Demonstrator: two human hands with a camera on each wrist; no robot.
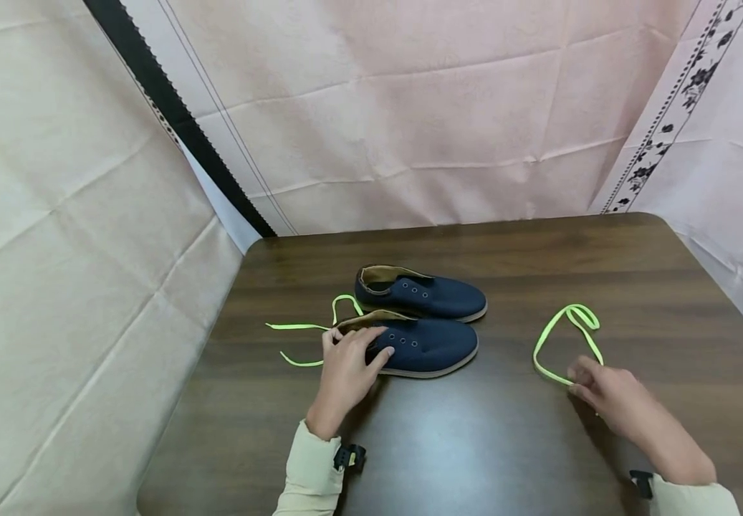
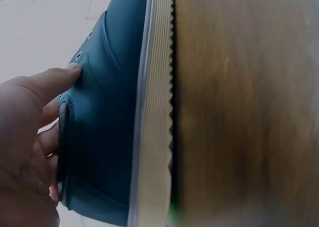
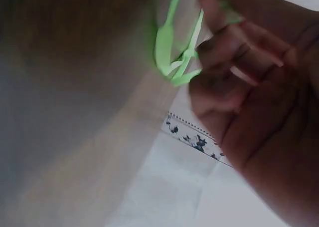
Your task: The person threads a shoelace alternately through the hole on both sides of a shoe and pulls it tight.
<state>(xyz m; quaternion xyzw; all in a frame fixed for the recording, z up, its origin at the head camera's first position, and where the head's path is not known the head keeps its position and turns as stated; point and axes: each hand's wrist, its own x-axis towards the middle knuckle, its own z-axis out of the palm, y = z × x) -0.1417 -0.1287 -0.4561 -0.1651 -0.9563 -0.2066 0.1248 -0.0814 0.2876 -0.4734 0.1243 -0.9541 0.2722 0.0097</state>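
Two dark navy slip-on style shoes with metal eyelets lie side by side, toes to the right. My left hand (image 1: 347,358) grips the nearer shoe (image 1: 435,345) around its opening. In the left wrist view its thumb (image 2: 62,80) presses beside the eyelets of that shoe (image 2: 99,142), and the other fingers reach over the opening's edge. Behind stands the farther shoe (image 1: 451,297). My right hand (image 1: 619,398), over the table to the right, pinches a bright green shoelace (image 1: 545,333) between thumb and fingers. The lace loops on the tabletop; it also shows in the right wrist view (image 3: 164,47).
Another green shoelace (image 1: 296,327) trails out on the left of the shoes, partly hidden behind them and the left hand. The brown wooden table (image 1: 448,444) has a rounded far edge. Pale cloth (image 1: 410,107) hangs behind and on both sides.
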